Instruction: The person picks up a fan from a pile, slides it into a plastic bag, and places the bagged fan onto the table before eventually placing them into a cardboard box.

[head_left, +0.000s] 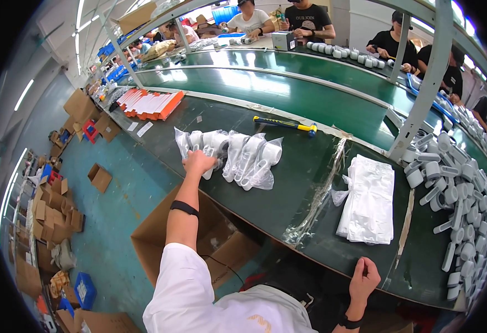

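Observation:
My left hand is closed at the handle end of a white-and-grey plastic piece in a clear bag, at the left of a row. More bagged pieces of the same kind, each with a round head and a looped handle, lie side by side to its right. My right hand hangs by the near table edge with fingers curled, nothing visible in them. Just beyond it lies a stack of white plastic bags. At the far right a big heap of unbagged pieces covers the table.
A yellow-and-black hammer lies by the far edge. Orange-and-white flat boxes sit at the back left. A green conveyor belt runs beyond; a metal post rises at right. Below stands an open carton. Co-workers sit across.

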`<action>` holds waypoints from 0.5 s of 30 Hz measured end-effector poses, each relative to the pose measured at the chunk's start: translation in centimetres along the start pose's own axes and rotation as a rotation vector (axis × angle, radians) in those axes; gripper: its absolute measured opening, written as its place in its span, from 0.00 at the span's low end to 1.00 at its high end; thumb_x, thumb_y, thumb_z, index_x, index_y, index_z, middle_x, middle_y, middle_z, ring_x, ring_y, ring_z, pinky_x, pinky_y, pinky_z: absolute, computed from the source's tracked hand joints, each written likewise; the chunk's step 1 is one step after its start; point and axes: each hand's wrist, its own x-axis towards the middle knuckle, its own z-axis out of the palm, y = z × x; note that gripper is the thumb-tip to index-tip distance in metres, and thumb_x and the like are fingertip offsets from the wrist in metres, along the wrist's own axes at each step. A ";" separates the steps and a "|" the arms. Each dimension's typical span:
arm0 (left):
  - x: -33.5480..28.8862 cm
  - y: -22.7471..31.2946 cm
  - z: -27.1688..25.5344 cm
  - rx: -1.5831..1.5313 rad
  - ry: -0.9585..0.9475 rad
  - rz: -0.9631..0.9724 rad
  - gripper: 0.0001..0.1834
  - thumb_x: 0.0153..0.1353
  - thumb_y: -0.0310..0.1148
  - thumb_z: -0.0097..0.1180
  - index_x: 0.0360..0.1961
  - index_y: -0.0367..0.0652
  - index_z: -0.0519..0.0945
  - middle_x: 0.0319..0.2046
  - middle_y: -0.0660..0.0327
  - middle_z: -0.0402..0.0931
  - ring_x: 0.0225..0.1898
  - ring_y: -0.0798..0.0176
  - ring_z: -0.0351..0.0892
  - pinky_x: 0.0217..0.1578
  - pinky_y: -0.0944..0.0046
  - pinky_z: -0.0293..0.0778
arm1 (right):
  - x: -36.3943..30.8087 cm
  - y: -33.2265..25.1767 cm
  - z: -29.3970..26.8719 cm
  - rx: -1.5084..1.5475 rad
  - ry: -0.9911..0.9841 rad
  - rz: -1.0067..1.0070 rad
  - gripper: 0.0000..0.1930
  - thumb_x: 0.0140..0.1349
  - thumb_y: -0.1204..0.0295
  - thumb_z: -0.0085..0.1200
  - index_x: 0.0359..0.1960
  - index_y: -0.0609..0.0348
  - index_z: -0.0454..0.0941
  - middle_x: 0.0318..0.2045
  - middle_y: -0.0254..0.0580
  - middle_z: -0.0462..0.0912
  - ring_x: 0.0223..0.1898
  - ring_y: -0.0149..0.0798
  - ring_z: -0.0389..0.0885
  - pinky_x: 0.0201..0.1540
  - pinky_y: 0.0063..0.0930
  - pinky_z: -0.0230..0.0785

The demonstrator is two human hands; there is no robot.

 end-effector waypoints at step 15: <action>-1.5 0.1 -1.3 -0.099 -0.009 -0.037 0.35 0.46 0.49 0.60 0.54 0.40 0.79 0.64 0.49 0.65 0.61 0.40 0.67 0.61 0.48 0.63 | -0.1 0.4 0.0 -0.025 0.003 -0.021 0.08 0.66 0.73 0.55 0.36 0.68 0.80 0.25 0.32 0.78 0.25 0.23 0.70 0.28 0.19 0.64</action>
